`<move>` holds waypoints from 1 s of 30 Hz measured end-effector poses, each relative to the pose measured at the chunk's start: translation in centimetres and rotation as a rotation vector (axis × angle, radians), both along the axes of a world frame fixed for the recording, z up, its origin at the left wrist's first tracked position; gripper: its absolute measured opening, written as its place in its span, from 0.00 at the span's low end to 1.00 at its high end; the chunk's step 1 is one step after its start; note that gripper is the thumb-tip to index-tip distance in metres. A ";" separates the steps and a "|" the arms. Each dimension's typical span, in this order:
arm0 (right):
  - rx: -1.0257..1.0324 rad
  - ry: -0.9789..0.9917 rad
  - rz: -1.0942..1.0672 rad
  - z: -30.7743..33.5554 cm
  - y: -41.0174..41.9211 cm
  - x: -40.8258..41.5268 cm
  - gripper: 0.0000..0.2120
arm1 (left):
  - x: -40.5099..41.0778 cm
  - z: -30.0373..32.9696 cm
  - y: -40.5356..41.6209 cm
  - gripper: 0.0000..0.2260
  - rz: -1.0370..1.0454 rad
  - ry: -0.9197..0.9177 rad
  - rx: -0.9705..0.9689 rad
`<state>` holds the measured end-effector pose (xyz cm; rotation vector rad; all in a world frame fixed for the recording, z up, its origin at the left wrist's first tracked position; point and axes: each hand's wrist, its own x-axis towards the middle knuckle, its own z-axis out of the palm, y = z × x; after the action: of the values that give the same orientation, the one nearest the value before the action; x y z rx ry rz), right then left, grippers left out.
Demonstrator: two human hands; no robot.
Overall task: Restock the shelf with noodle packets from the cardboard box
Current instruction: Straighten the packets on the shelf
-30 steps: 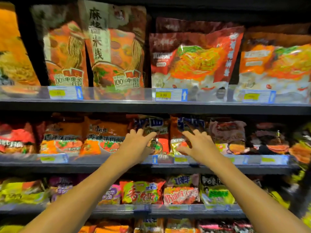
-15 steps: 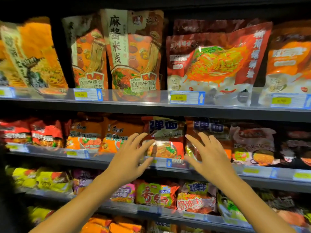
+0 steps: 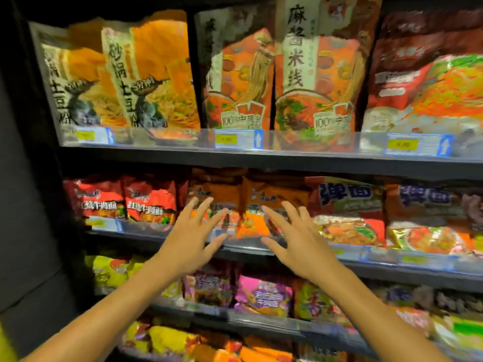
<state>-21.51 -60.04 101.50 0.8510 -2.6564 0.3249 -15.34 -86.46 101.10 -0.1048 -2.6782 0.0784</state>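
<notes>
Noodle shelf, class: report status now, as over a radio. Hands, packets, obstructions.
Left hand and right hand open, fingers spread, holding nothing. Both before the orange noodle packets on the middle shelf. Cardboard box not in view. Nothing in the way.

Both hands reached up at the frame's centre toward the middle shelf (image 3: 261, 248). The left hand (image 3: 193, 236) and right hand (image 3: 295, 239) were spread, fingers straight, holding nothing, in front of two orange noodle packets (image 3: 248, 194). Red packets (image 3: 122, 199) stood to the left, taller bags (image 3: 261, 79) on the shelf above.

A dark wall panel (image 3: 28, 205) (matte grey) flanks the dim aisle.
</notes>
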 end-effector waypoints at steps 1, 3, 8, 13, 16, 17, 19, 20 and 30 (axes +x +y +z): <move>0.021 -0.007 -0.053 -0.1 -1.2 0.0 0.34 | -0.6 -0.1 -0.5 0.31 -0.018 -0.005 -0.013; 0.039 -0.020 -0.135 -0.4 -3.2 0.0 0.36 | -1.7 -0.5 -1.2 0.32 -0.051 -0.022 -0.014; 0.087 -0.096 -0.190 0.1 -5.0 0.0 0.32 | -2.4 -2.4 -1.9 0.30 -0.055 -0.020 0.011; 0.135 -0.093 -0.124 0.2 -3.3 -0.2 0.28 | -2.3 -2.6 -2.1 0.32 -0.056 -0.033 0.005; 0.139 -0.071 -0.109 0.3 -3.2 -0.4 0.29 | -2.2 -2.1 -1.7 0.33 -0.029 -0.054 -0.006; 0.154 -0.046 -0.117 0.2 -3.3 -0.4 0.30 | -1.9 -1.9 -1.6 0.32 -0.036 -0.062 0.003; 0.168 0.024 -0.154 -0.1 -3.9 -0.1 0.33 | -1.0 -1.4 -2.0 0.30 -0.095 -0.043 0.073; 0.142 0.066 -0.157 -0.3 -4.4 0.2 0.33 | -0.3 -1.1 -2.6 0.29 -0.141 0.002 0.108; -0.069 0.204 0.310 -1.0 -19.3 4.3 0.29 | 5.0 -1.0 -17.1 0.23 -0.076 0.371 0.248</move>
<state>-17.17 -79.38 100.49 1.2064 -2.3125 0.3790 -10.31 -103.58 100.12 -0.1023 -2.2895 -0.2361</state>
